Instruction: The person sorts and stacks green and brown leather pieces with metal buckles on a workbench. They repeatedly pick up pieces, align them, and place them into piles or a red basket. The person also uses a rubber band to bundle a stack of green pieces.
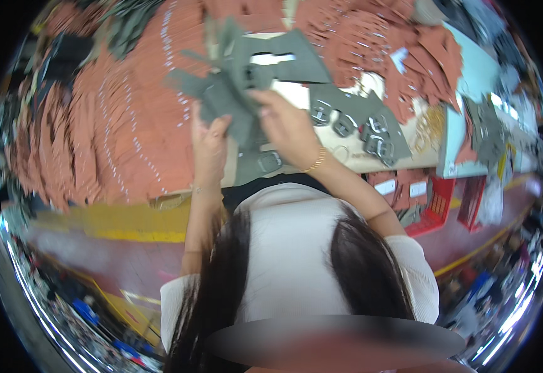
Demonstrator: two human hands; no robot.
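Note:
In front of me my left hand point(212, 144) is closed on a grey-green fabric piece point(225, 99), thumb on top; the piece is folded and smeared by motion. My right hand point(286, 127) is at the right side of the same piece, its fingers bent and blurred, so whether they grip it cannot be told. Right of that hand, several grey-green buckles point(345, 125) lie on grey-green cloth. Another buckle point(269, 161) lies just below the hands. Beyond them is a flat grey-green cut panel point(290, 56) with a white label-like strip point(271, 59).
Rows of overlapping rust-coloured fabric pieces point(128, 118) cover the left of the table. More rust-coloured pieces point(371, 50) are heaped at the far right. A bundle of tan cords or bands point(430, 127) lies near a pale blue board point(450, 143). A red crate point(439, 202) stands below the right edge.

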